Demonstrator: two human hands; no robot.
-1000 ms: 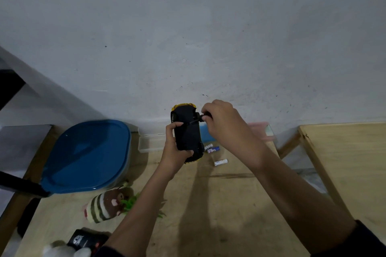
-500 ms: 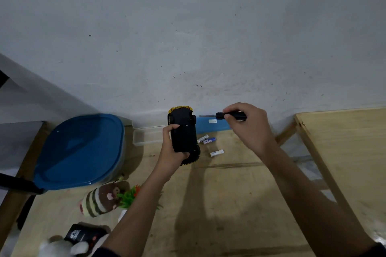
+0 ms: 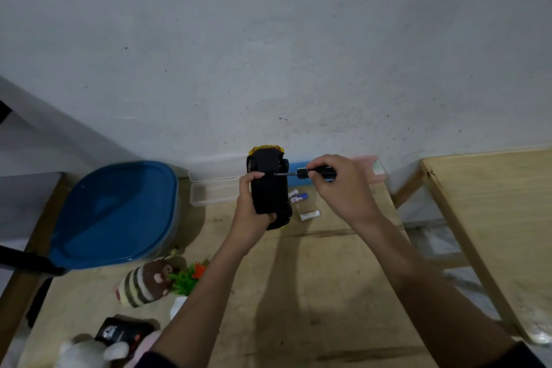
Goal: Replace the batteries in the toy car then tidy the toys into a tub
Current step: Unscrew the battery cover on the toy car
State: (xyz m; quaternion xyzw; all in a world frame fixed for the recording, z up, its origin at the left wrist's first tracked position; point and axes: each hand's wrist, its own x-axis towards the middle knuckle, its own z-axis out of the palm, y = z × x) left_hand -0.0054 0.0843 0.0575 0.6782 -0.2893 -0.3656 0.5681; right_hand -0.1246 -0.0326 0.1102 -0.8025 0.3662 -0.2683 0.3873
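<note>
Head view: left hand [image 3: 254, 212] clamps toy car [image 3: 268, 185] airborne, right hand [image 3: 343, 185] pinches screwdriver [image 3: 310, 173] entering from 3 o'clock; the tip may slip and strip the screw.

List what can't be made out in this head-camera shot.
- Screw under the screwdriver tip on the toy car: too small to see.
- Battery labels: too small to read.
- Tub contents: hidden by the blue lid.
- White plush toy: cut off by the bottom edge.
</note>
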